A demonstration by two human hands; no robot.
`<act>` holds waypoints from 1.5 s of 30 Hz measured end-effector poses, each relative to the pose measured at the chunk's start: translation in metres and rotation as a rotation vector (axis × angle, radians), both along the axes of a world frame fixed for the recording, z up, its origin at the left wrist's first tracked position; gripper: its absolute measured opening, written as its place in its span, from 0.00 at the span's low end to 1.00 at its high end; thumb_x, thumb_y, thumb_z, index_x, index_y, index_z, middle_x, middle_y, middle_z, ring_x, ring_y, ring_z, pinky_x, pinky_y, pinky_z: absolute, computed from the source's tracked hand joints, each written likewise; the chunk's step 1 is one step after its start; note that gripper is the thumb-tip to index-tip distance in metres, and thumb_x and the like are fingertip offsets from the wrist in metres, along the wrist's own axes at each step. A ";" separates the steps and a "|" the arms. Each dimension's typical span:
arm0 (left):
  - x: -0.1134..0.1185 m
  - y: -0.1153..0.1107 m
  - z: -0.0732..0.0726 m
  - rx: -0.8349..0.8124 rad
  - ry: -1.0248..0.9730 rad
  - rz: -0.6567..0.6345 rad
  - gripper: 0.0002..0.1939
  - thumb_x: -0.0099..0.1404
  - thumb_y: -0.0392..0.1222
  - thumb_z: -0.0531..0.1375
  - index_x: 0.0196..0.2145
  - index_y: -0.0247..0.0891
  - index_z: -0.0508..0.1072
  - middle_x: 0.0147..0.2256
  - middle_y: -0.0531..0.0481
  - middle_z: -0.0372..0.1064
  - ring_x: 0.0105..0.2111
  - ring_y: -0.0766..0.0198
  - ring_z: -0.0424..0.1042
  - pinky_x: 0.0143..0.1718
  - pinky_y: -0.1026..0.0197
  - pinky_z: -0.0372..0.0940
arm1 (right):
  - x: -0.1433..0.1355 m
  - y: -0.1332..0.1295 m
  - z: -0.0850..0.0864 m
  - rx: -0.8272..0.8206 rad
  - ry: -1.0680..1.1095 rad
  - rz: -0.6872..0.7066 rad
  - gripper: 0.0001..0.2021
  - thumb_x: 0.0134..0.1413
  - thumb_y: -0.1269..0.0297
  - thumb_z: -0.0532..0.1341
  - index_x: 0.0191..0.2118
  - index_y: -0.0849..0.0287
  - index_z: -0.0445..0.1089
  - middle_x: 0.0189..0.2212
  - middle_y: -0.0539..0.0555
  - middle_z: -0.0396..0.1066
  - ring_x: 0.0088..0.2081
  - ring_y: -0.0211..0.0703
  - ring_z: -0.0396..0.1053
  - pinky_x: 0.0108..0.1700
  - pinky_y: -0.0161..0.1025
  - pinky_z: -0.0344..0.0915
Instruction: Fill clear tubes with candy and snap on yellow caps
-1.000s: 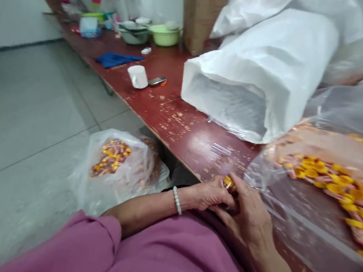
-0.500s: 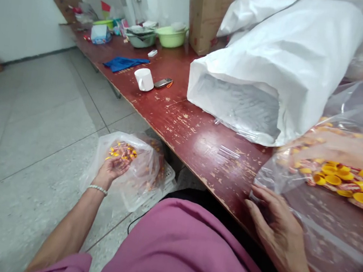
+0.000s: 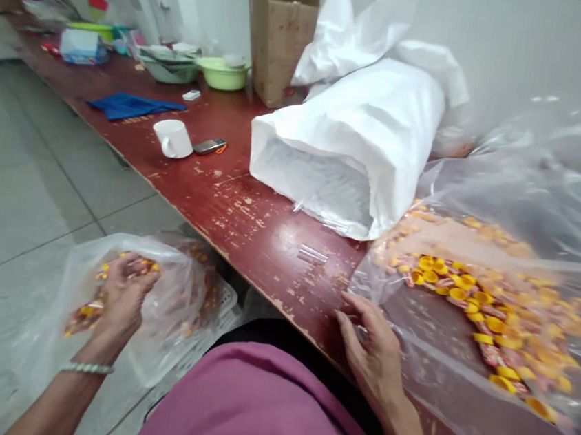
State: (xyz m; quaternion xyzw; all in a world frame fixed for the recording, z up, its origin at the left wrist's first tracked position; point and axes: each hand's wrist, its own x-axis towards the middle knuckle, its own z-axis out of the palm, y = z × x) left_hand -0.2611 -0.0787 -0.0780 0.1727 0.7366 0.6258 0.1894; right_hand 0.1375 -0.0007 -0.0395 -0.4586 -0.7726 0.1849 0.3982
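My left hand [image 3: 125, 291] is down inside a translucent plastic bag [image 3: 166, 315] beside the table. Its fingers are curled among small yellow-and-red pieces [image 3: 88, 308]; blur hides what they hold, if anything. On the table's front edge, my right hand [image 3: 375, 344] rests with thumb and fingers apart, its fingertips by the rim of a large clear bag [image 3: 427, 349]. Many cup-like yellow pieces [image 3: 463, 284] with red-and-white printed parts lie in that clear bag. Short clear tubes [image 3: 312, 254] lie on the table ahead of my right hand.
A white sack [image 3: 362, 128] lies on the red table [image 3: 237, 229], its mouth open toward me, with grey content. Further left are a white mug [image 3: 173, 139], a small grey device [image 3: 208, 146], a blue cloth [image 3: 130, 106], basins [image 3: 223, 74] and a cardboard box [image 3: 282, 44].
My left hand has turned from palm up with fingers loose to fingers curled down in the bag. The view has swung right, showing more of the clear bag. My right hand stays at the table edge.
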 end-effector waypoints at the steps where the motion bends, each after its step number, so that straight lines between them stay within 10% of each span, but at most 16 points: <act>1: 0.019 0.013 0.009 0.034 0.128 -0.124 0.23 0.48 0.35 0.64 0.44 0.41 0.69 0.37 0.53 0.67 0.29 0.68 0.67 0.28 0.68 0.63 | -0.004 0.002 0.003 0.019 0.005 0.010 0.13 0.58 0.67 0.56 0.50 0.55 0.66 0.44 0.56 0.70 0.41 0.41 0.71 0.43 0.41 0.70; 9: 0.165 0.174 0.071 0.097 0.880 -0.887 0.16 0.60 0.31 0.52 0.44 0.37 0.72 0.43 0.44 0.70 0.44 0.58 0.66 0.50 0.57 0.59 | -0.059 0.056 0.003 0.151 -0.166 0.046 0.22 0.56 0.75 0.50 0.57 0.62 0.61 0.53 0.63 0.65 0.55 0.50 0.61 0.56 0.52 0.62; 16: 0.222 0.252 0.067 -0.077 1.117 -1.141 0.07 0.54 0.29 0.58 0.32 0.34 0.74 0.37 0.40 0.69 0.44 0.50 0.64 0.47 0.51 0.58 | -0.070 0.082 -0.014 0.046 -0.390 -0.049 0.19 0.56 0.76 0.50 0.52 0.62 0.67 0.43 0.63 0.71 0.45 0.51 0.64 0.48 0.50 0.63; 25: 0.182 0.195 0.071 0.069 0.861 -1.158 0.10 0.55 0.35 0.59 0.36 0.36 0.73 0.30 0.50 0.69 0.29 0.64 0.64 0.31 0.64 0.59 | -0.033 0.054 -0.007 -0.104 0.165 -0.122 0.12 0.56 0.67 0.56 0.46 0.60 0.66 0.40 0.56 0.70 0.42 0.44 0.67 0.45 0.42 0.65; 34: 0.198 0.127 0.062 0.102 -0.218 -1.171 0.11 0.49 0.42 0.68 0.31 0.35 0.77 0.25 0.51 0.71 0.24 0.67 0.66 0.24 0.66 0.61 | -0.051 0.038 -0.011 -0.312 0.466 -0.067 0.15 0.54 0.59 0.59 0.46 0.58 0.68 0.42 0.55 0.73 0.42 0.43 0.70 0.45 0.42 0.67; 45: 0.216 0.116 0.053 0.178 -0.615 -1.167 0.21 0.49 0.38 0.69 0.42 0.36 0.74 0.35 0.49 0.74 0.33 0.66 0.72 0.35 0.66 0.66 | -0.051 0.028 -0.001 -0.065 0.094 -0.040 0.16 0.53 0.72 0.56 0.48 0.57 0.69 0.41 0.57 0.72 0.42 0.44 0.69 0.46 0.43 0.67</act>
